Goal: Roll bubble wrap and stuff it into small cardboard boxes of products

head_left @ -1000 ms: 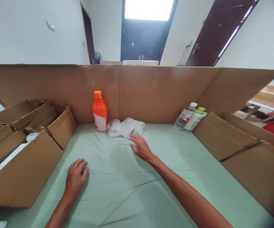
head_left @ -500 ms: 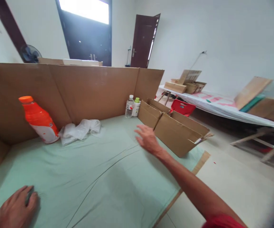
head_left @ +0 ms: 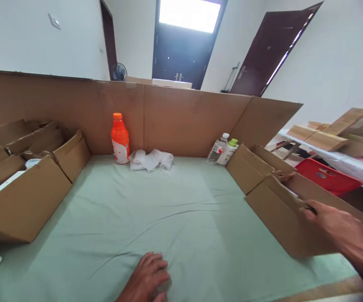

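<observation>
My left hand [head_left: 146,277] rests low on the green cloth at the front middle, fingers curled. A small dark object seems to lie between thumb and fingers, too hidden to name. Over at the right, my right hand [head_left: 335,222] grips the top edge of the near wall of a cardboard box [head_left: 288,220]; this hand is a little blurred. That box is open at the top, and what lies inside is mostly hidden. Behind it stand a clear plastic bottle [head_left: 217,149] and a white bottle with a green cap [head_left: 228,153], close together.
An orange bottle [head_left: 120,140] stands beside crumpled bubble wrap [head_left: 151,160] before a tall cardboard wall [head_left: 181,117]. Open cardboard boxes [head_left: 27,201] fill the left side. Past the table's right edge are a red chair [head_left: 327,176] and another table holding cardboard [head_left: 322,138].
The view has swung left, bringing the left boxes into sight. My right hand has moved from above the cloth onto the right box's edge. My left hand stays low on the cloth.
</observation>
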The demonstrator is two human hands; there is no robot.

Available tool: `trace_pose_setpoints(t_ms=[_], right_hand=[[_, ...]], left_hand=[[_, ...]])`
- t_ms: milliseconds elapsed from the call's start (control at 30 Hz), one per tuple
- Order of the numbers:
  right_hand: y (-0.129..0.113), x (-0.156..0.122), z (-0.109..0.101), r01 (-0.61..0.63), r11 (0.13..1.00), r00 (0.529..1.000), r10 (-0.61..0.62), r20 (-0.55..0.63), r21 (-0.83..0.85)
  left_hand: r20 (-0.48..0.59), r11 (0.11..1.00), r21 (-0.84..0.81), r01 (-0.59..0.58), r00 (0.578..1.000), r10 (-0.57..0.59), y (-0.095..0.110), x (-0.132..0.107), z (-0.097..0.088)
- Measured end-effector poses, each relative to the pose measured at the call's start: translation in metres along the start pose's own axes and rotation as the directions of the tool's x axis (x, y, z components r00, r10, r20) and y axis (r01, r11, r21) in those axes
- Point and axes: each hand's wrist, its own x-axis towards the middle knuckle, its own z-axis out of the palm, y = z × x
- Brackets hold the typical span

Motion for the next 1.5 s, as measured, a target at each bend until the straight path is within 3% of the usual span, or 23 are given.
trace_pose_setpoints(t_ms=[67,133,233,367,400,433,500,567,600,667,733,833,967,1067,1133,1200,1267,1400,1500], right_hand=[[-0.034,-0.016,-0.003,0.035,0.978,0.998,-0.022,0.065,-0.205],[-0.080,-0.034,-0.006,0.144,0.961,0.986,-0.120,0.114,-0.234],[-0.164,-0.051,-0.004,0.367,0.929,0.903,-0.343,0.259,-0.053],[-0.262,-0.052,0.005,0.421,0.859,0.734,-0.512,0.447,0.291],[-0.277,-0.050,0.006,0.410,0.830,0.705,-0.552,0.446,0.378],[-0.286,-0.048,0.007,0.389,0.806,0.707,-0.571,0.417,0.446],[-0.288,-0.044,0.011,0.304,0.808,0.811,-0.497,0.308,0.504],[-0.273,-0.045,0.019,0.127,0.857,0.948,-0.253,0.194,0.499],[-0.263,-0.049,0.026,-0.002,0.866,0.981,-0.095,0.169,0.500],[-0.243,-0.064,0.043,-0.279,0.808,0.955,0.179,0.235,0.519],[-0.230,-0.087,0.065,-0.503,0.684,0.855,0.305,0.419,0.529],[-0.231,-0.125,0.097,-0.675,0.520,0.710,0.264,0.653,0.523],[-0.246,-0.145,0.125,-0.735,0.434,0.654,0.250,0.714,0.521],[-0.253,-0.127,0.141,-0.725,0.450,0.659,0.232,0.716,0.522],[-0.256,-0.108,0.155,-0.689,0.467,0.693,0.200,0.692,0.555],[-0.258,-0.092,0.172,-0.656,0.479,0.720,0.165,0.674,0.584],[-0.258,-0.082,0.186,-0.654,0.482,0.711,0.130,0.691,0.583],[-0.245,-0.062,0.199,-0.646,0.499,0.677,0.025,0.735,0.578],[-0.230,-0.023,0.209,-0.560,0.567,0.728,-0.013,0.686,0.605]], left_hand=[[-0.067,0.996,-0.075,0.045,0.997,-0.050,-0.003,-0.007,-0.019],[-0.158,0.987,-0.114,0.115,0.978,-0.132,-0.010,-0.016,-0.036],[-0.260,0.944,-0.182,0.277,0.912,-0.317,-0.018,-0.027,-0.050],[-0.341,0.807,-0.301,0.509,0.733,-0.589,-0.012,-0.031,-0.059],[-0.353,0.785,-0.330,0.525,0.702,-0.618,-0.010,-0.031,-0.061],[-0.368,0.772,-0.358,0.526,0.680,-0.634,-0.008,-0.032,-0.064],[-0.391,0.745,-0.406,0.529,0.637,-0.665,-0.006,-0.034,-0.068],[-0.393,0.710,-0.441,0.549,0.593,-0.703,-0.008,-0.040,-0.071],[-0.392,0.692,-0.454,0.562,0.571,-0.721,-0.010,-0.043,-0.072],[-0.391,0.663,-0.468,0.584,0.536,-0.748,-0.013,-0.048,-0.071],[-0.386,0.661,-0.471,0.584,0.538,-0.750,-0.018,-0.049,-0.069],[-0.356,0.668,-0.474,0.573,0.570,-0.741,-0.023,-0.044,-0.060],[-0.346,0.637,-0.519,0.570,0.541,-0.767,-0.029,-0.028,-0.047],[-0.366,0.621,-0.541,0.568,0.505,-0.781,-0.038,-0.003,-0.052],[-0.392,0.623,-0.539,0.567,0.486,-0.781,-0.048,0.019,-0.065],[-0.412,0.634,-0.532,0.561,0.483,-0.773,-0.060,0.041,-0.078],[-0.422,0.648,-0.531,0.546,0.492,-0.761,-0.071,0.057,-0.086],[-0.463,0.669,-0.542,0.509,0.484,-0.743,-0.087,0.058,-0.077],[-0.439,0.638,-0.598,0.485,0.468,-0.767,-0.096,0.043,-0.061]])
